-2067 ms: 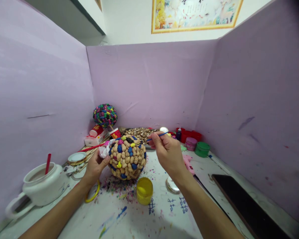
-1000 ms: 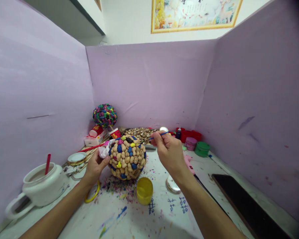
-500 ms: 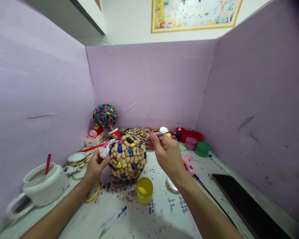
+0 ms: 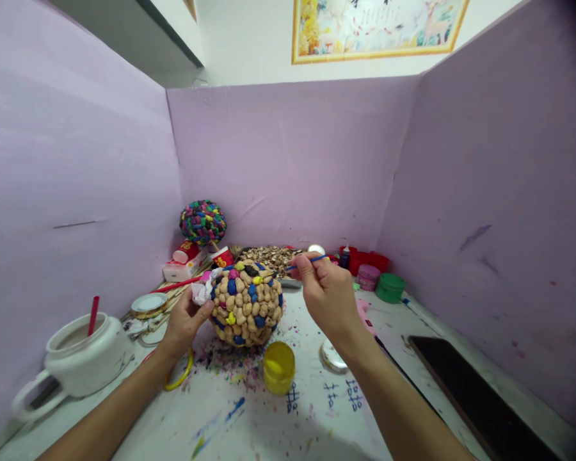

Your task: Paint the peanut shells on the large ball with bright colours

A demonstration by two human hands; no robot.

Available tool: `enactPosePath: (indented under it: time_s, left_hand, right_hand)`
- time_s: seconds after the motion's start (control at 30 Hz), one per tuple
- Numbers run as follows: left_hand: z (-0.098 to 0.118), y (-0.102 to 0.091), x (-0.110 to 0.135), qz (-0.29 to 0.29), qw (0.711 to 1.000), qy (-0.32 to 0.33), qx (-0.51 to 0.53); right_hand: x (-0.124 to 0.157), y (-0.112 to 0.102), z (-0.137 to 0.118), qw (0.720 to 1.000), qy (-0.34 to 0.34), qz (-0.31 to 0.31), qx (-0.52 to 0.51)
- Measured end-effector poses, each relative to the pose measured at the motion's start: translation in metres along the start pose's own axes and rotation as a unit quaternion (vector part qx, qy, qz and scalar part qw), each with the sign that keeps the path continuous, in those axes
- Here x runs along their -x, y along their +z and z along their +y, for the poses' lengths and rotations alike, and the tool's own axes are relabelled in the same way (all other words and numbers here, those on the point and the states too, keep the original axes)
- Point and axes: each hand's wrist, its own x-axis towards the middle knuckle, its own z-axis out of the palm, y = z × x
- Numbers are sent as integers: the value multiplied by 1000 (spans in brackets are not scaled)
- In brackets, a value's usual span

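Note:
A ball covered in tan peanut shells [image 4: 246,303], some painted blue, yellow and pink, sits on the paint-spattered table. My left hand [image 4: 185,322] grips its left side, with a crumpled white tissue [image 4: 201,291] between fingers and ball. My right hand [image 4: 326,296] is closed in a pinch on a thin blue paintbrush [image 4: 306,261], whose tip points toward the top of the ball. An open jar of yellow paint [image 4: 279,367] stands just in front of the ball.
A white mug with a red stick [image 4: 79,355] stands at the left. A fully painted shell ball [image 4: 202,222], a tray of loose shells [image 4: 269,256], red, pink and green paint pots [image 4: 390,287], a jar lid [image 4: 333,358] and a dark tablet [image 4: 475,400] lie around. Purple partition walls enclose the table.
My right hand has shifted slightly right and up with the brush, after dipping left half a second ago. The ball and my left hand have stayed put.

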Motion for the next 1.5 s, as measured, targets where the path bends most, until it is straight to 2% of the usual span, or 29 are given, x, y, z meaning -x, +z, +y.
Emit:
enactPosePath:
  time_s: [0.33,0.7,1.5]
  left_hand:
    - [8,3,3,-1,1000,9,-12]
    - [2,1,3,-16,1000,22,-16]
    - [-1,1,2,-16,999,32,-22]
  right_hand:
    - [2,5,1,999,-15,-23,-42]
    - [1,2,-2,1000,-15,-14,-13]
    - [2,0,-4,999,-6,-1,-32]
